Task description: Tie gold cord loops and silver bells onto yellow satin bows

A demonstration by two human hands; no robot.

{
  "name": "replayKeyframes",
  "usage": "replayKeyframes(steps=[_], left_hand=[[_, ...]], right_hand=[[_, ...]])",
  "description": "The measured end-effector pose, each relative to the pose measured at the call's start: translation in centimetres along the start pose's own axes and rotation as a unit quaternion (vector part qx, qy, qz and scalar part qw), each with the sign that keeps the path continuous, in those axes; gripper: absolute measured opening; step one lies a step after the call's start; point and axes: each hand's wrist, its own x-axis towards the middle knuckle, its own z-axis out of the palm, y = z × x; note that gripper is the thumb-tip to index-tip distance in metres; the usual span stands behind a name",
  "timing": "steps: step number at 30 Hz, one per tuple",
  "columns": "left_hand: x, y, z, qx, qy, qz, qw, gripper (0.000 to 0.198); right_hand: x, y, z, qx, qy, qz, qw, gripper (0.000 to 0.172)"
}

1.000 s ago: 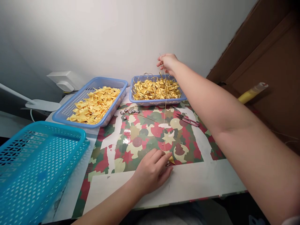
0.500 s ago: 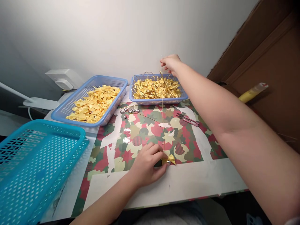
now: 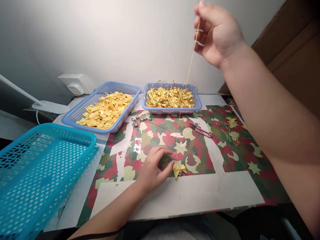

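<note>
Close to the near edge of the desk (image 3: pixel 172 201), the yellow bow (image 3: pixel 176 169) lay just right of the left hand (image 3: pixel 156 170), a small silver piece (image 3: pixel 180 173) at its middle. That hand rested low with thumb and fingers parted, gripping nothing that showed; whether the thumb tip touched the bow, I could not tell. The right hand (image 3: pixel 217 31) hung well above the desk, its fingers loosely curled around a thin golden thread (image 3: pixel 190 65) that slanted down toward the bow.

A broad stretch of patterned covering (image 3: pixel 152 138) separated the left hand from two blue baskets beyond it. The left blue basket (image 3: pixel 65 120) held a heap of yellow pieces; the right blue basket (image 3: pixel 172 111), below the right hand, held yellow bows with golden loops. Small silver bits (image 3: pixel 145 119) were gathered before these baskets. A pair of pink-handled snips (image 3: pixel 201 131) lay between the left hand and the right forearm, apart from both. Left of the left hand, a turquoise basket (image 3: pixel 45 181) bordered the working space.

Torn white patches broke up the covering, and a white strip ran along its near side, partly under the left forearm. A pale wall (image 3: pixel 140 40) rose behind the right hand, with brown cardboard (image 3: pixel 297 56) to its right.
</note>
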Motion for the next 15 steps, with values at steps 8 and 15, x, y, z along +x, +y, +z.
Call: replayKeyframes(steps=[8,15], left_hand=[[0.0,0.4,0.0,0.034,-0.017,-0.014,0.999,0.028],[0.7,0.7,0.2,0.091,-0.027,0.013,0.995,0.013]], right_hand=[[-4.6,-2.0,-1.1,0.012,-0.078,-0.072,0.994,0.018],[-2.5,-0.6,-0.7,-0.104,-0.02,-0.005,0.994,0.01]])
